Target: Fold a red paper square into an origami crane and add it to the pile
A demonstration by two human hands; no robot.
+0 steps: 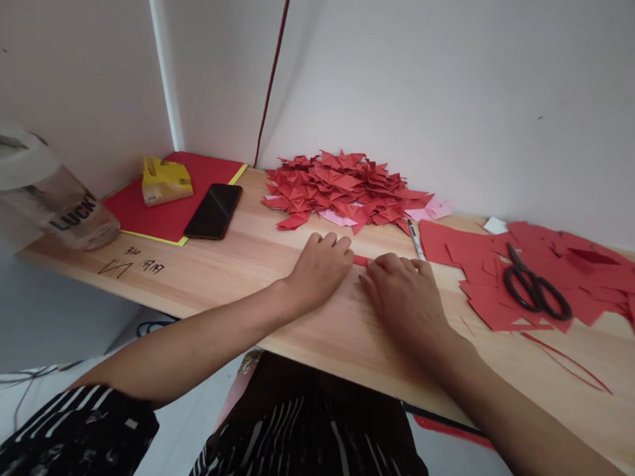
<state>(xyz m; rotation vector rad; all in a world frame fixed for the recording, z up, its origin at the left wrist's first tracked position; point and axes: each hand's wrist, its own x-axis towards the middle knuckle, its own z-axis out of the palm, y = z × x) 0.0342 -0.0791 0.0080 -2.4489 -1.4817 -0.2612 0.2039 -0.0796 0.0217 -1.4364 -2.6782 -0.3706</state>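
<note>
Red paper (360, 260) lies between left hand (322, 269) and right hand (405, 295), fingers (343, 245) curled down (whether gripping it, I cannot tell).

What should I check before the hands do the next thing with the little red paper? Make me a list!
1. Little red paper between the hands: ok, a bit of it shows between the left hand and the right hand.
2. Its edges neat: cannot tell, the hands cover most of it.
3. Scissors away from the fingers: ok, they lie on the red sheets to the right.
4. Phone out of the way: ok, it lies left of both hands.
5. Thin red strips tidied off the table: not ok, they lie on it near the right forearm.
</note>
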